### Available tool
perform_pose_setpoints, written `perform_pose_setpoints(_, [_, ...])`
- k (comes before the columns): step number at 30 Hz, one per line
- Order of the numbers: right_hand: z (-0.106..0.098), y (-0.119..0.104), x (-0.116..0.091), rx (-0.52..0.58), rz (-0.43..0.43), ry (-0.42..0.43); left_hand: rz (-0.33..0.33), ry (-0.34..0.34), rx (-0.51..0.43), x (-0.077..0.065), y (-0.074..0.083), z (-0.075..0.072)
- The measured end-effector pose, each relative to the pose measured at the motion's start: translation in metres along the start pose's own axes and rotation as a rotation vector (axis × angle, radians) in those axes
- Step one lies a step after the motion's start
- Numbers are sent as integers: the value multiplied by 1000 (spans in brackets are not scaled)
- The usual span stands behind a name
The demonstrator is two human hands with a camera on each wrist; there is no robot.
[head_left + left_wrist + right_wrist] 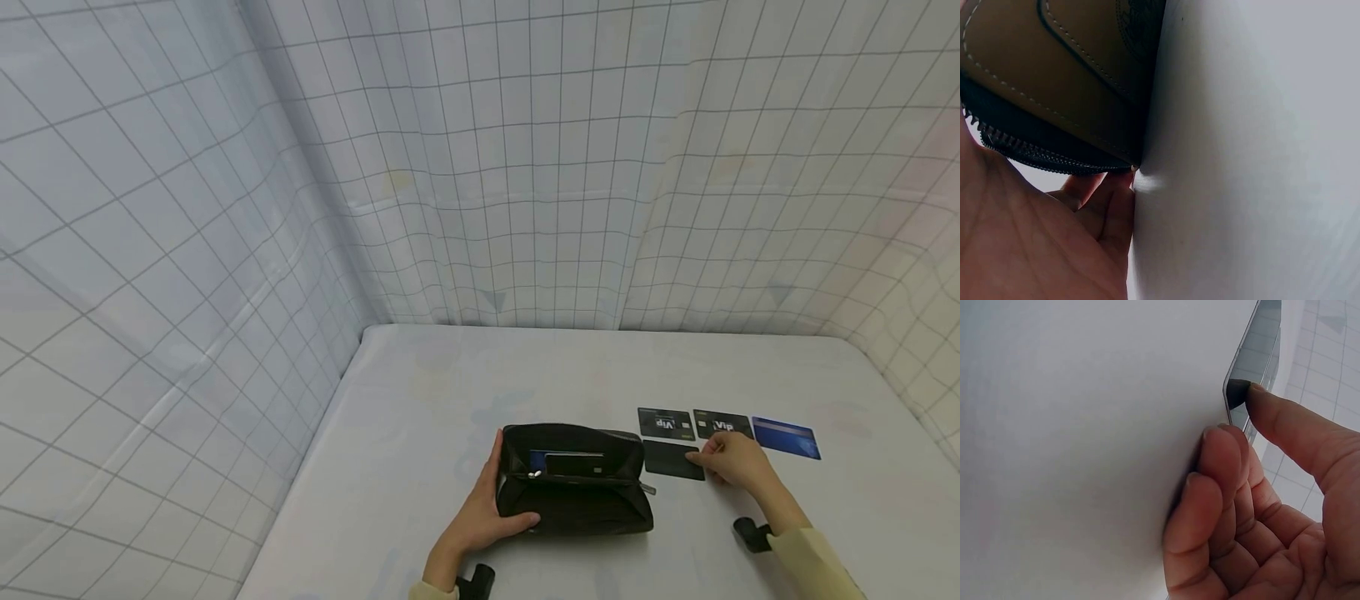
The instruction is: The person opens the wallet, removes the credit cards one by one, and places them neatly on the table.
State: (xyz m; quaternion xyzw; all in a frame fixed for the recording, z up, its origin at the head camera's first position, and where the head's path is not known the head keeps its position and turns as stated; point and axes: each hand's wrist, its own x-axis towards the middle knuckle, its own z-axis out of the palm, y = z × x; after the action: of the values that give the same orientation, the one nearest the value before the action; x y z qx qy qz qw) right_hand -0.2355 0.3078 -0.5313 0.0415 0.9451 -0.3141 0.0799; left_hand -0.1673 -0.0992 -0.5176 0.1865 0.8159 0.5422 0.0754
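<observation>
A black zip wallet (pixel 573 512) stands unzipped on the white table in the head view, with a dark card (pixel 573 464) and a blue edge showing inside. My left hand (pixel 483 508) grips its left end, thumb across the front. The left wrist view shows the wallet's brownish stitched face (pixel 1079 56) and zip above the palm of that hand (pixel 1035 231). To the right, my right hand (pixel 733 460) pinches the right edge of a plain black card (pixel 669 460) at the table. In the right wrist view the thumb lies on the glossy card (pixel 1255 353), curled fingers at its edge.
Behind the black card lie two dark cards with "Vip" lettering, a left one (pixel 665 423) and a right one (pixel 722 422), partly behind my right hand. A blue card (pixel 786 437) lies right of them. Grid-patterned white cloth (pixel 487 167) walls the table's back and sides.
</observation>
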Motion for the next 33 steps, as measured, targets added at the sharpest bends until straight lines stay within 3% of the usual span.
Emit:
perform_pose_setpoints(3, [0, 0, 0, 0, 4, -2, -5, 2, 0, 0, -1, 0])
perform_pose_setpoints(10, [-1, -1, 0, 7, 16, -3, 9, 20, 42, 8, -38, 9])
perform_pose_setpoints(13, [-1, -4, 0, -8, -8, 15, 7, 19, 41, 9, -39, 9])
perform_pose_setpoints(21, [-4, -29, -2, -58, -143, 105, 7, 27, 38, 9, -41, 10])
perform_pose_setpoints(33, [-13, -109, -15, 54, -451, 194, 1, 29, 55, 9, -40, 10])
